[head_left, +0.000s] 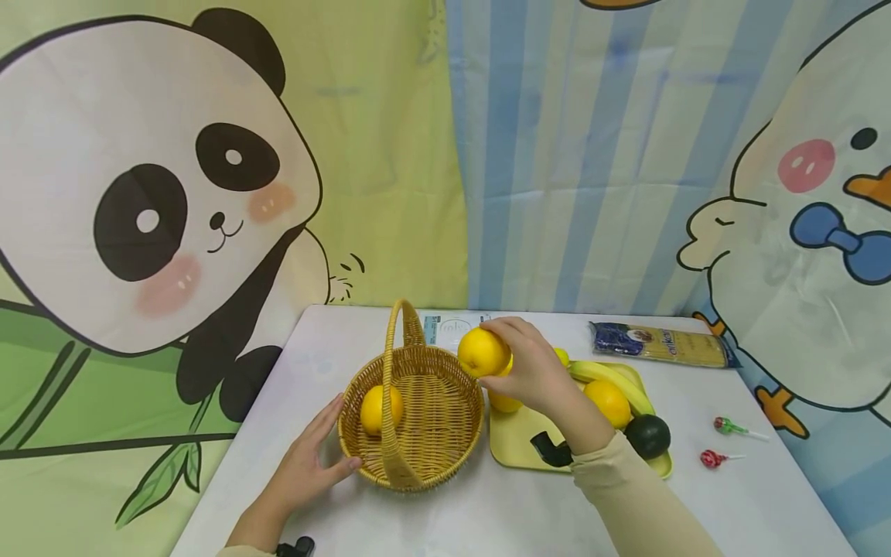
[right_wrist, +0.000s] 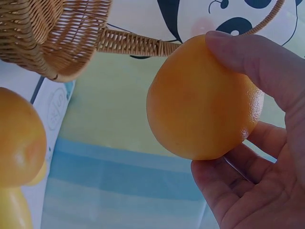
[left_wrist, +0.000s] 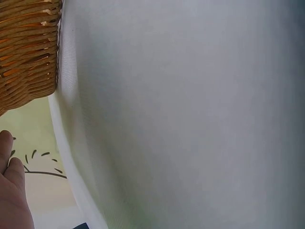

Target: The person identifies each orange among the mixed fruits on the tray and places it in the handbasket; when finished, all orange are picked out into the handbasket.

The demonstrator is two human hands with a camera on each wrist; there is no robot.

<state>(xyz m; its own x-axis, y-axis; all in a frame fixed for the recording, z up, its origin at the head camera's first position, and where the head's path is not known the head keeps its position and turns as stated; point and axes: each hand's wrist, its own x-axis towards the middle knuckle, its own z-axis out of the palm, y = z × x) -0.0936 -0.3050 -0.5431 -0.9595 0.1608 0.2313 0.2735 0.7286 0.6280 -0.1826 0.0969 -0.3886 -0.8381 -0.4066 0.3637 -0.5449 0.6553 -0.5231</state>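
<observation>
My right hand (head_left: 532,367) holds an orange (head_left: 482,353) between thumb and fingers, raised near the right rim of a wicker basket (head_left: 438,418). In the right wrist view the thumb lies on one side of this orange (right_wrist: 202,102) and the fingers on the other. Another orange (head_left: 373,410) sits inside the basket at the left, partly behind the arched handle. My left hand (head_left: 306,464) rests at the basket's left side, fingers extended and thumb near the front rim. Only part of that hand (left_wrist: 14,195) shows in the left wrist view, below the basket wall (left_wrist: 28,52).
Right of the basket, a yellow tray (head_left: 511,445) bears a banana (head_left: 629,381), oranges (head_left: 607,402) and a dark green round fruit (head_left: 649,436); my right arm hides part of it. A packet of spaghetti (head_left: 661,345) lies behind, two lollipops (head_left: 711,459) at the right.
</observation>
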